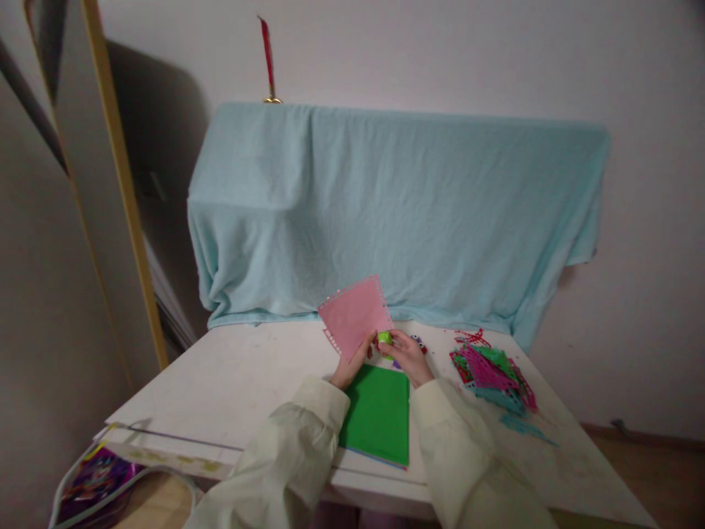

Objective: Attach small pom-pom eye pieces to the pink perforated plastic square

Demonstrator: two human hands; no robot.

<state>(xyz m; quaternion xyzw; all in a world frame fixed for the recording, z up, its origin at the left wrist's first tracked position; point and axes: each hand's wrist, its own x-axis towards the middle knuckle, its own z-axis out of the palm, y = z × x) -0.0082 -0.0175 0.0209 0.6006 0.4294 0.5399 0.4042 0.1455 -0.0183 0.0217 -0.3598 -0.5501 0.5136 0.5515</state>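
At table centre: left hand (348, 366) pinching lower edge of pink paper sheet (356, 316), sheet held up and tilted, punched border along two edges. Right hand (408, 355) closed around small green punch (385, 339), touching sheet's lower right corner. Directly at 6 o'clock of both hands: green paper stack (377, 414) flat on white table (231, 382), partly covered by cream sleeves (297, 448). At 3 o'clock of right hand, near but apart: heap of punched paper scraps (493, 375), pink, green and teal, loose bits trailing toward table edge. Just beyond right hand's fingers: small dark item, too small to identify. At 12 o'clock: light blue cloth (396, 213) draped over something bulky against wall. At 8 o'clock, below table corner: bag of coloured material (96, 477).
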